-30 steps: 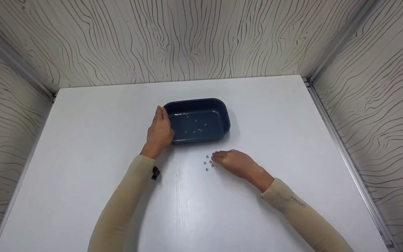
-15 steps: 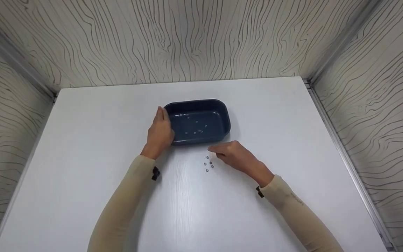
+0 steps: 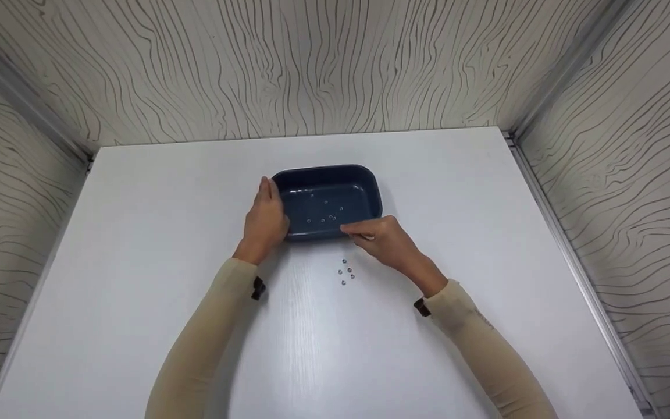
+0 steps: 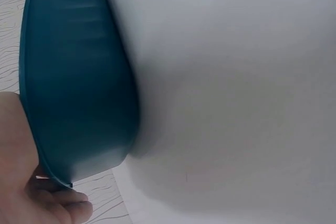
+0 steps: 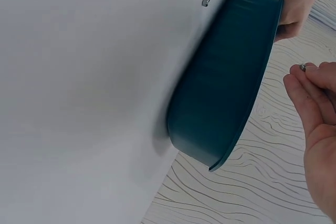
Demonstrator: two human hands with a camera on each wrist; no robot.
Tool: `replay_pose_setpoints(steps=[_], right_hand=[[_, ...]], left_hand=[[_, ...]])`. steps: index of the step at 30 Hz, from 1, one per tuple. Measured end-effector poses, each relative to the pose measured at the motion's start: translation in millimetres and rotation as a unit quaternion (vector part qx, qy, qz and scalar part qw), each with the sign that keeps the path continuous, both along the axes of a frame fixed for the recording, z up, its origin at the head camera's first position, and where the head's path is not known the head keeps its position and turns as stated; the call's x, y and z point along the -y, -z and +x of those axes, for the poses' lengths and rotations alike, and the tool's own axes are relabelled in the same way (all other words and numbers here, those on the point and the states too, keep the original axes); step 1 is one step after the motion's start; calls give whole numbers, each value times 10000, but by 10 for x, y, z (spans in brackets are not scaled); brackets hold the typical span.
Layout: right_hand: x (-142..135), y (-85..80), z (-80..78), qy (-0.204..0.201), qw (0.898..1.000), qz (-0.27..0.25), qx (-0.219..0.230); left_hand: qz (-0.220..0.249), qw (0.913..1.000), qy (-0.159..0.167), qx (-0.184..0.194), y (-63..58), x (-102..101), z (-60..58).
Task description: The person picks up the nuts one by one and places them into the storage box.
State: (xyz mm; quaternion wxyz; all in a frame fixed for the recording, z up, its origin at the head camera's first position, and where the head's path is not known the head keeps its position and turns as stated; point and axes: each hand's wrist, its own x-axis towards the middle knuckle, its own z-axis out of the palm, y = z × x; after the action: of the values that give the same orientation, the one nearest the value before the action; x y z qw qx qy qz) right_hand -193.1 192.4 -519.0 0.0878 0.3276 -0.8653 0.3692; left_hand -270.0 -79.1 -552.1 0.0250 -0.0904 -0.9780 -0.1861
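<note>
A dark blue-green plastic tub stands on the white table, with several small metal nuts scattered on its floor. My left hand grips the tub's left end, and the left wrist view shows curled fingers at the rim. Over the near rim, at its right part, is my right hand. Thumb and fingertips pinch one small metal nut, seen held above rim height in the right wrist view. Several more nuts lie loosely grouped on the table in front of the tub.
The white table reaches back to a wood-grain patterned wall. Similar panels with metal corner rails close off the left and right sides.
My right hand has moved from beside the loose nuts, up and forward to the tub's near rim, carrying one nut. The left hand and the tub have stayed in place.
</note>
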Motion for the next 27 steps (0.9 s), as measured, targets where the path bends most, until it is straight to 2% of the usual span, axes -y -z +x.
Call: replay_pose_setpoints(steps=[5, 9, 13, 19, 21, 23, 27], right_hand=[[57, -39, -72, 464, 9970, -472, 398], [97, -43, -135, 810, 9906, -780, 781], [115, -39, -191, 1027, 9781, -1190, 1362], [125, -42, -288, 1246, 9539, -1783, 2068], [131, -43, -325, 1242, 9424, -2073, 2311], [137, -38, -363, 1183, 9241, -2489, 2648], [150, -24, -430, 1090, 8710, -3440, 3334]], left_hand=[[-7, 10000, -35, 49, -10, -8, 9], [-7, 9999, -60, 117, -17, -12, 22], [12, 9999, -39, 139, -23, -12, 31], [74, 9999, -14, 144, -27, -5, 33], [81, 9998, -7, 154, -29, 0, 32], [92, 9998, 0, 175, -30, 3, 32], [133, 9996, -9, 252, -29, 3, 27]])
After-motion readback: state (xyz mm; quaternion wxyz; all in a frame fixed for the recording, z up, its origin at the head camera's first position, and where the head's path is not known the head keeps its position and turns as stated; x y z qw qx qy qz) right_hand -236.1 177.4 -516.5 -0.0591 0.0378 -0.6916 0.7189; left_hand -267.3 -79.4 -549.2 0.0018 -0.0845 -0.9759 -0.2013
